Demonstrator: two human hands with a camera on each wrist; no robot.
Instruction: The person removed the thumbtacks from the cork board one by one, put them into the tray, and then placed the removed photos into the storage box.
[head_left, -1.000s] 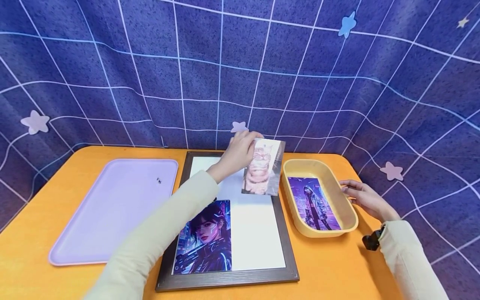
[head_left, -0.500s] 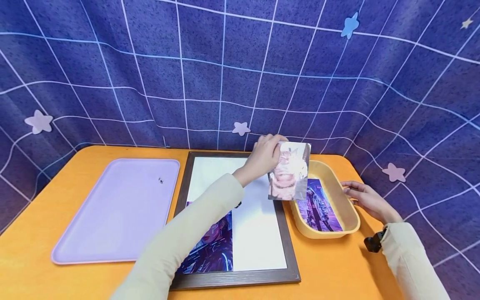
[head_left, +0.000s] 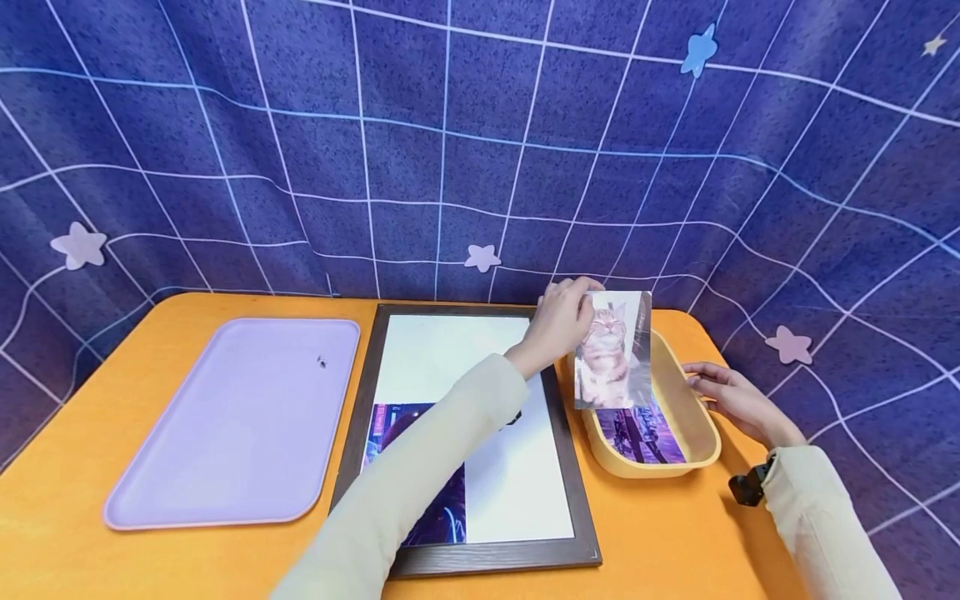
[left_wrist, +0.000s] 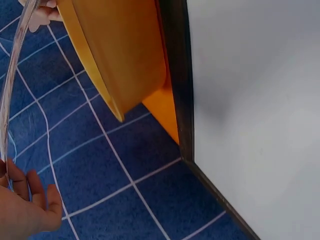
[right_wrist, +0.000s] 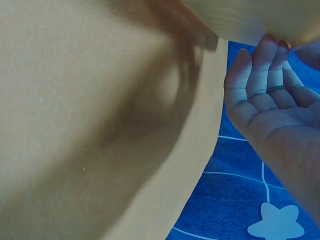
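My left hand (head_left: 557,321) pinches a glossy cat picture (head_left: 611,354) by its upper left edge. The picture hangs above the yellow plastic basin (head_left: 686,408), covering its back left part. In the left wrist view, that hand (left_wrist: 25,202) holds the sheet, seen nearly edge-on. Inside the basin lies a purple picture of a standing figure (head_left: 641,437), its top hidden by the cat picture. My right hand (head_left: 742,404) is at the basin's right side. In the right wrist view, its fingertips (right_wrist: 268,42) touch the outer wall, with the fingers loosely bent.
A dark-framed white board (head_left: 517,483) lies mid-table, left of the basin. A purple portrait (head_left: 442,508) sits on its lower left, partly hidden by my left sleeve. Further left is a lilac tray (head_left: 240,417) with a small dark spot. A blue gridded curtain (head_left: 405,167) stands behind the orange table.
My left hand has carried the cat picture rightward, from above the white board to above the basin. The right hand has stayed at the basin's side.
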